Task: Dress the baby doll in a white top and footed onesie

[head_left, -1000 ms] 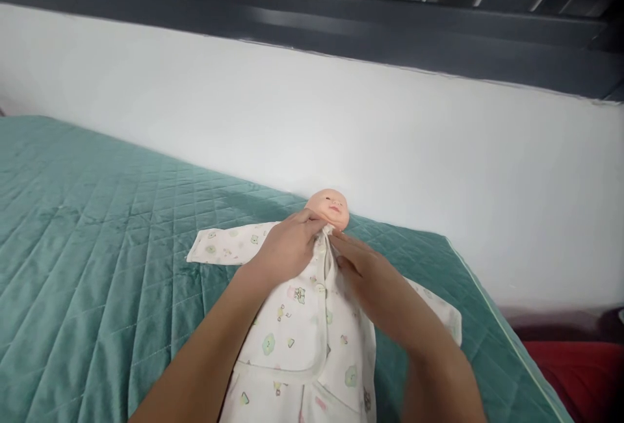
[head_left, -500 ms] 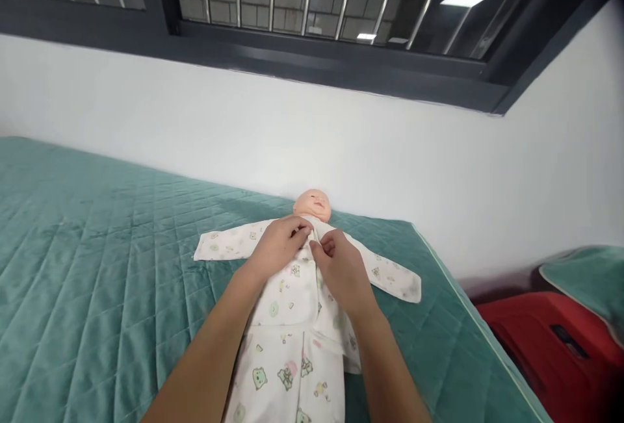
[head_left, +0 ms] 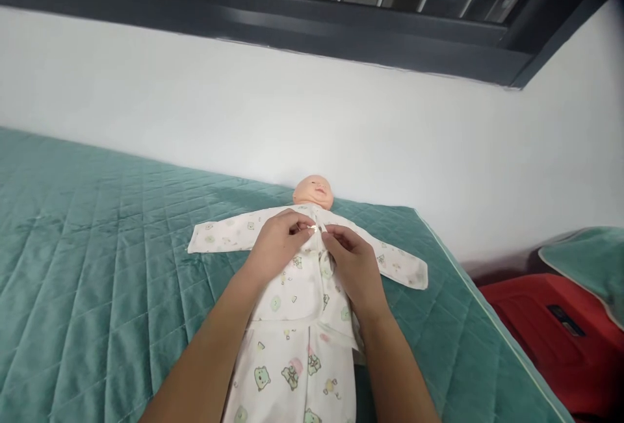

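A baby doll (head_left: 312, 192) lies on its back, head toward the wall, in a white baby shirt (head_left: 287, 296) and matching trousers (head_left: 292, 371) printed with small green and pink animals. The sleeves stretch out to both sides. At the upper chest, just below the neck, my left hand (head_left: 283, 241) pinches a thin white tie string (head_left: 314, 228) between thumb and fingertips. My right hand (head_left: 355, 260) pinches at the same string from the other side, its fingertips close to the left ones. The string's ends are partly hidden by my fingers.
Under the doll spreads a green quilted bed cover (head_left: 121, 267), its right edge piped in a pale colour. Behind stands a white wall (head_left: 234, 111) below a dark-framed window (head_left: 292, 26) with metal bars. A red plastic object (head_left: 550, 338) sits beyond the bed's right edge.
My hands have drawn slightly apart at the doll's chest, and the white string now shows stretched between the fingertips. The camera view has tipped a little downward.
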